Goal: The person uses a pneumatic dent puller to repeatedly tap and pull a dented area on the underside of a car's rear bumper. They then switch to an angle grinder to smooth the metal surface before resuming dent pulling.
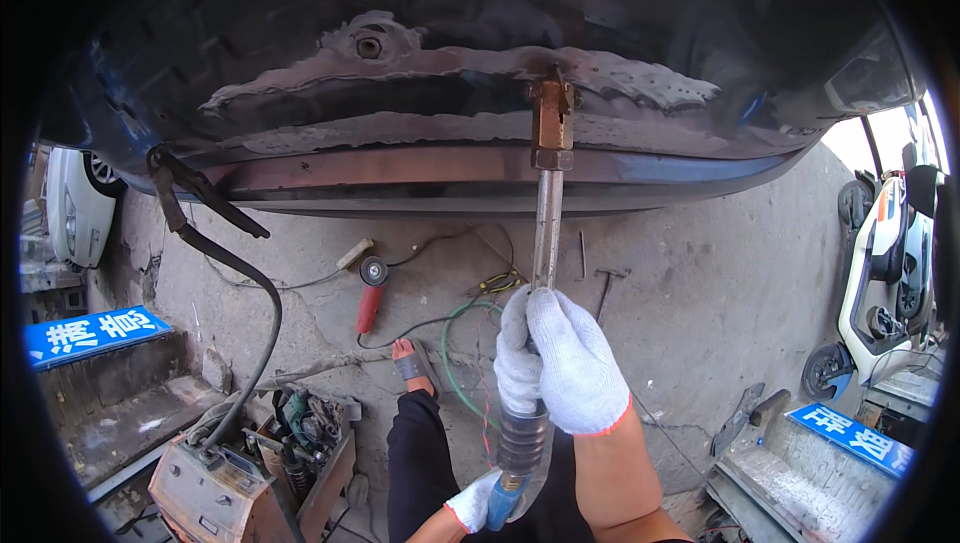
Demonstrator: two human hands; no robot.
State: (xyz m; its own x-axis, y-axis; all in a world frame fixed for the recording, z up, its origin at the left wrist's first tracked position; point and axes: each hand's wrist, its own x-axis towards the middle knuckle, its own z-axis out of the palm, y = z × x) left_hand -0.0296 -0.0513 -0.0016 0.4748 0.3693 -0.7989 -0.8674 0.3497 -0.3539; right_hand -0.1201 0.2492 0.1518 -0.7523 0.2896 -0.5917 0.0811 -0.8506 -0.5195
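Observation:
My left hand (472, 503), in a white glove, is closed around the blue rear handle (506, 499) of a slide-hammer dent puller. Further up the tool, my gloved right hand (580, 361) is wrapped around its shaft (547, 233), just ahead of a dark ribbed section (523, 441). The brass-coloured head (553, 126) meets the dark car panel (450, 108), where patches of paint are ground down to bare metal. What part of the shaft lies under my right fingers is hidden. At the left edge of the car, a dark clamp (185, 183) grips the body, with a thick cable (265, 288) running down from it.
A worn metal machine (205, 493) stands at lower left with tools in its side tray. On the concrete floor lie a red angle grinder (371, 298), pliers (500, 281), a hammer (608, 288) and cables. A white scooter (868, 283) is at right, a white car (78, 208) at left.

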